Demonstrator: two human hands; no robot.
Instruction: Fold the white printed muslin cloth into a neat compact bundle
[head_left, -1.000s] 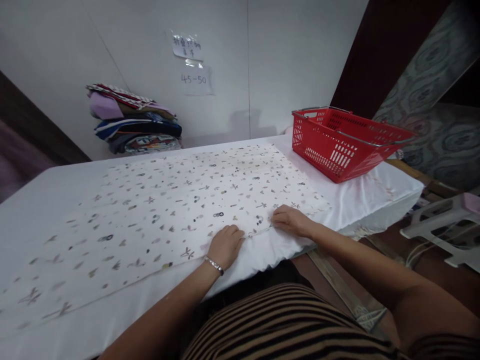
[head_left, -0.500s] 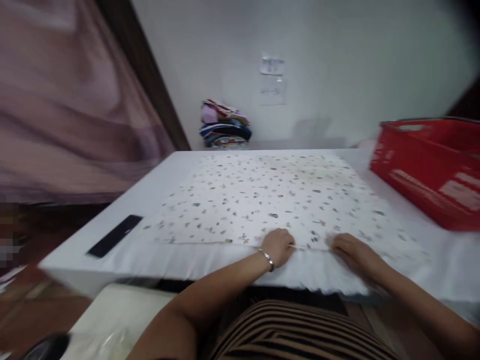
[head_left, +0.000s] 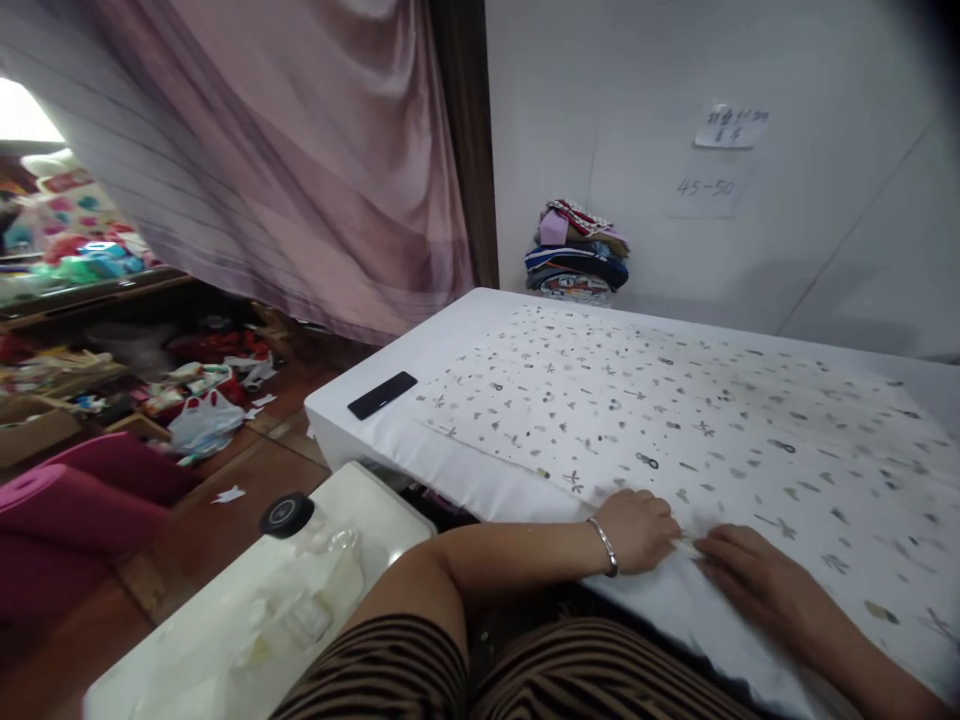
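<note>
A white cloth printed with small scattered motifs (head_left: pixel 600 400) lies spread flat on the white-covered table. My left hand (head_left: pixel 637 530), with a silver bracelet at the wrist, is closed on the cloth's near edge. Just to its right, my right hand (head_left: pixel 757 580) pinches the same edge, its thumb under the fingers. A short stretch of the edge shows between the two hands. The fingertips of both are partly hidden.
A black phone (head_left: pixel 382 395) lies at the table's left end. Folded clothes (head_left: pixel 577 255) are stacked by the wall. Left of me, a white stand (head_left: pixel 195 620) holds a round black object (head_left: pixel 287 515) and clear plastic. A pink curtain (head_left: pixel 322 150) hangs beyond; pink rolls (head_left: pixel 82 520) lie lower left.
My view has turned left, so the red basket is out of sight and the cluttered floor shows. My hands have come closer together along the cloth's near edge.
</note>
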